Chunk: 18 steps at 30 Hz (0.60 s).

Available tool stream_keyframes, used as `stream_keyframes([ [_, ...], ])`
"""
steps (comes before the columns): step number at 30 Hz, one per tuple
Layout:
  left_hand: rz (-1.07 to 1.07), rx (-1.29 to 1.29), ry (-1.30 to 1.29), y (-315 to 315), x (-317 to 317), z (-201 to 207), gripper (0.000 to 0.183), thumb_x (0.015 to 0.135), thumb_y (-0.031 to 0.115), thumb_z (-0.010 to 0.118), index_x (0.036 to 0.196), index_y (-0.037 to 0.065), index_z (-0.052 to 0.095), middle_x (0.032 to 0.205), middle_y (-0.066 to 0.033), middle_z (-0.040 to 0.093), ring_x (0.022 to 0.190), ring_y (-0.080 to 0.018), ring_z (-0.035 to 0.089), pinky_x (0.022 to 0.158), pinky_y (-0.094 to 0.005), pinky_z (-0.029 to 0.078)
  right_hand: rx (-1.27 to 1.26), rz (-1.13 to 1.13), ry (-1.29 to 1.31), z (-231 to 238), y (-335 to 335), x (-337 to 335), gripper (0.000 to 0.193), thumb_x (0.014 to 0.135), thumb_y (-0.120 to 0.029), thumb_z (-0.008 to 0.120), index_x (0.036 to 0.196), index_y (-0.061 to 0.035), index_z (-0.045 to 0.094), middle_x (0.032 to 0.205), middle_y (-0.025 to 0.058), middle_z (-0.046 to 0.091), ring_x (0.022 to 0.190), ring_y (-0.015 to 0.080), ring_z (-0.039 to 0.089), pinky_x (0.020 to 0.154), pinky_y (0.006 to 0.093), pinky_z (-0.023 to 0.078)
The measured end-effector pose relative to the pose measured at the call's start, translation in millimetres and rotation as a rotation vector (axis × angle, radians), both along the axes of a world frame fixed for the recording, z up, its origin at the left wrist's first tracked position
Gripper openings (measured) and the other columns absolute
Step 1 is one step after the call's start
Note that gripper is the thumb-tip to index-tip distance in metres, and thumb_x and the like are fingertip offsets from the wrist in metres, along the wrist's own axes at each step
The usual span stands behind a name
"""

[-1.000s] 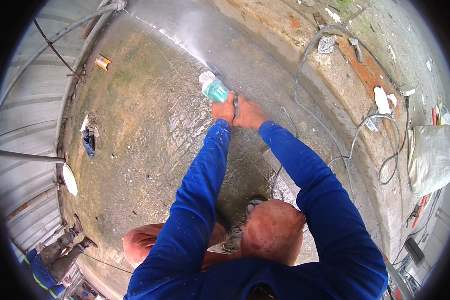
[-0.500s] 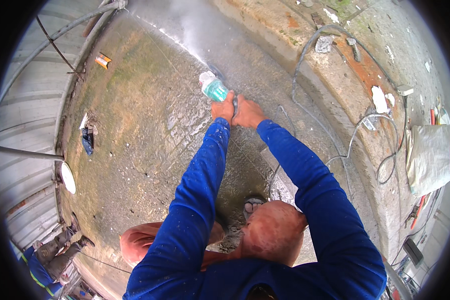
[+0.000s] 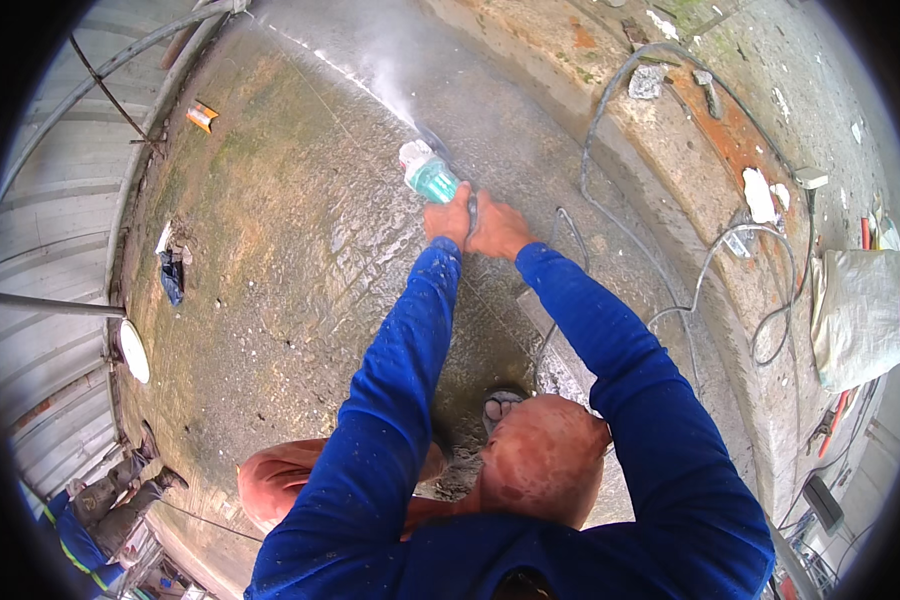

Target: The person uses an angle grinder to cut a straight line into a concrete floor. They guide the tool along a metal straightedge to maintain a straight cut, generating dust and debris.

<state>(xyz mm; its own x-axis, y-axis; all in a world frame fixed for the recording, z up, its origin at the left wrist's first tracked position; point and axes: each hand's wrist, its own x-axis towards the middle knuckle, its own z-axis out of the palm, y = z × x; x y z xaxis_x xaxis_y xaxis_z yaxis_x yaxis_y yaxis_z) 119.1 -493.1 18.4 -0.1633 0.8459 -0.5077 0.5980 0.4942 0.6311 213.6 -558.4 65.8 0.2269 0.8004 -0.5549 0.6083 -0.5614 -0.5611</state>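
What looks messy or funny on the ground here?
A cloud of pale dust sprays from the teal power tool that the left hand and right hand grip. A grey cable snakes loosely over the concrete floor, and white scraps lie scattered on the curb.

Both hands, left (image 3: pixel 447 217) and right (image 3: pixel 497 230), grip a teal angle grinder (image 3: pixel 428 176) raising dust off the concrete floor (image 3: pixel 270 260).

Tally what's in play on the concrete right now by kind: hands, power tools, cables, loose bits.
Hands on the tool: 2, left hand and right hand
Teal angle grinder: 1
Grey cable looping on the concrete: 1
Orange scrap: 1
Dark blue rag: 1
Grey sack: 1
Total: 7
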Motion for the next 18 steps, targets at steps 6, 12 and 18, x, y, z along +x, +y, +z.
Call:
stream_keyframes([
  [6,-0.017,-0.019,-0.071,0,1,3,0.068,0.068,0.054,0.076,0.1,-0.006,0.07,0.099,-0.0261,0.07,0.097,-0.0378,0.068,0.086,-0.044,0.051,-0.006,0.003,0.001,7,0,3,0.079,0.062,-0.03,0.081,0.126,-0.0011,0.044,0.109,0.0269,0.065,0.106,0.0437,0.062,0.09,0.0488,0.05],
  [12,-0.01,-0.007,-0.067,-11,-3,-2,0.067,0.07,0.05,0.075,0.102,-0.009,0.069,0.097,-0.0233,0.071,0.091,-0.0318,0.07,0.081,-0.0416,0.05,0.027,0.028,-0.003,13,-12,1,0.082,0.063,-0.027,0.08,0.129,0.0025,0.042,0.112,0.0258,0.065,0.108,0.0405,0.063,0.091,0.0468,0.05],
  [18,-0.026,0.037,-0.076,-19,-2,-2,0.067,0.07,0.05,0.076,0.102,-0.009,0.069,0.099,-0.0237,0.071,0.092,-0.0331,0.069,0.082,-0.0412,0.05,-0.028,0.037,0.02,9,-16,2,0.083,0.063,-0.027,0.081,0.131,0.0007,0.042,0.113,0.0247,0.065,0.108,0.0395,0.063,0.092,0.0459,0.051],
])
